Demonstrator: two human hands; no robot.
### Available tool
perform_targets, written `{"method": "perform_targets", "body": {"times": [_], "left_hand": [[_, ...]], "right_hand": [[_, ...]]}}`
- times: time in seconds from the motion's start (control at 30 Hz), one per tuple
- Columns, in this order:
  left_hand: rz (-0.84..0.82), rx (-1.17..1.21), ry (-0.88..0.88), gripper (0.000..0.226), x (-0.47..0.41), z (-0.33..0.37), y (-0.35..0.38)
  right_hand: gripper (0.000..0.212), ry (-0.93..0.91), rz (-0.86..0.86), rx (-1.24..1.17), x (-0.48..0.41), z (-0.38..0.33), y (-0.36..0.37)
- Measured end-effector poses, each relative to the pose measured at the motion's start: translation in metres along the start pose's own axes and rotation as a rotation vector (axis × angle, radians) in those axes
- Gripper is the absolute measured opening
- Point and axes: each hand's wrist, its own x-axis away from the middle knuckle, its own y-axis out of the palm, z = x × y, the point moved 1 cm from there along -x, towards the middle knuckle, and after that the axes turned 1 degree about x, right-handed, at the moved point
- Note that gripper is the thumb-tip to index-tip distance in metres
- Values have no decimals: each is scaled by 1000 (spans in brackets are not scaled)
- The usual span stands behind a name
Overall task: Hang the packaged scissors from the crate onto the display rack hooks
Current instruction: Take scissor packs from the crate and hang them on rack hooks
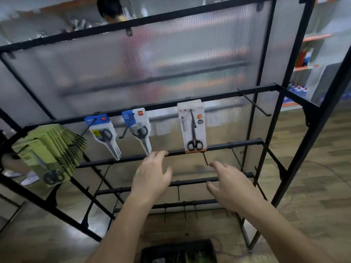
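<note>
A white and orange pack of black scissors hangs on a hook of the black display rack. Two blue and white scissor packs hang on hooks to its left, and a thick stack of green packs fills the far left hook. My left hand and my right hand are both below the white pack, fingers relaxed and empty. The black crate sits on the floor at the bottom edge, partly hidden by my arms.
An empty hook juts out at the right of the same bar. Lower bars carry several bare hooks. A ribbed translucent panel backs the rack; a person stands behind it. Store shelves are at the far right, above a wooden floor.
</note>
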Motion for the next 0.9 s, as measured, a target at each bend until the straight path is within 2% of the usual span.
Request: {"method": "perform_targets", "body": {"times": [0.2, 0.43, 0.67, 0.9], "left_hand": [[28, -90, 87, 57, 70, -43, -70], [-60, -76, 102, 60, 142, -121, -98], [-139, -46, 75, 63, 175, -161, -96], [-181, -37, 130, 60, 185, -154, -84]], "right_hand": [[53, 13, 122, 100, 39, -75, 0], [63, 44, 96, 185, 97, -153, 35], [67, 60, -2, 261, 132, -187, 60], [68, 84, -48, 301, 145, -188, 68]]}}
